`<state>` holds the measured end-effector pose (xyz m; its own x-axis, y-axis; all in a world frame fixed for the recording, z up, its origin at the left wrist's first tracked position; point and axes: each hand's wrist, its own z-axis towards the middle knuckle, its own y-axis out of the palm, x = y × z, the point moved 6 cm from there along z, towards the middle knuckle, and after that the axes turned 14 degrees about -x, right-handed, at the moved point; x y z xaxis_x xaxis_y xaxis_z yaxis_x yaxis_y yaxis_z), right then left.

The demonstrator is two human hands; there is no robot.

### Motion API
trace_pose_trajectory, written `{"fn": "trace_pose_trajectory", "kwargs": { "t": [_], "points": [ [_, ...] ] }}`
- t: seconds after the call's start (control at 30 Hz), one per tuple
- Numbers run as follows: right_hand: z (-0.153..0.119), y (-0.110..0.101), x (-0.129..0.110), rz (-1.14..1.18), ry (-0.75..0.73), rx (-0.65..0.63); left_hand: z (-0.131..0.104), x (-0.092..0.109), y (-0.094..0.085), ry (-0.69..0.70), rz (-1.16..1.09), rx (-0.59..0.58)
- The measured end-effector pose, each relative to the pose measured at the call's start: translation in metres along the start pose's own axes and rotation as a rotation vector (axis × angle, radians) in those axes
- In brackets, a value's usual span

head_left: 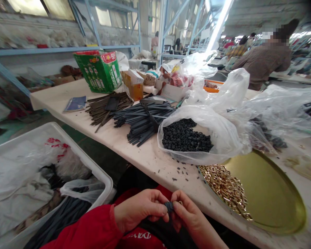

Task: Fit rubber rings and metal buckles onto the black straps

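Both of my hands meet above my lap, near the table's front edge. Between the fingertips of my left hand (144,209) and my right hand (187,213) is a small dark piece (169,206), pinched from both sides. Beyond them, an open plastic bag (223,140) holds a heap of small black loops (184,138). To its right lies a round gold tray (272,193) with many small gold metal pieces (226,186) at its left side. Dark flat strips (142,119) are piled left of the bag, beside brownish strips (106,105).
A white bin (81,155) with bags and dark strips stands at the left. On the table (54,91) are a green box (98,72), a blue booklet (76,104), a small carton (133,84) and more plastic bags (280,103). A person (264,60) is at the back right.
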<state>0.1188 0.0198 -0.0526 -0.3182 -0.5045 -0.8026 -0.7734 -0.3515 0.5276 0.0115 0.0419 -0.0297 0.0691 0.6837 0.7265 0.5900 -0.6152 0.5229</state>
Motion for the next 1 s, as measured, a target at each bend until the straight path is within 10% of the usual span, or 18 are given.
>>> {"fn": "trace_pose_trajectory", "kwargs": {
  "t": [1.0],
  "points": [
    [-0.008,0.024,0.026,0.415,-0.011,-0.209,-0.007,-0.011,0.014,0.106,-0.033,-0.105]
  ]
}}
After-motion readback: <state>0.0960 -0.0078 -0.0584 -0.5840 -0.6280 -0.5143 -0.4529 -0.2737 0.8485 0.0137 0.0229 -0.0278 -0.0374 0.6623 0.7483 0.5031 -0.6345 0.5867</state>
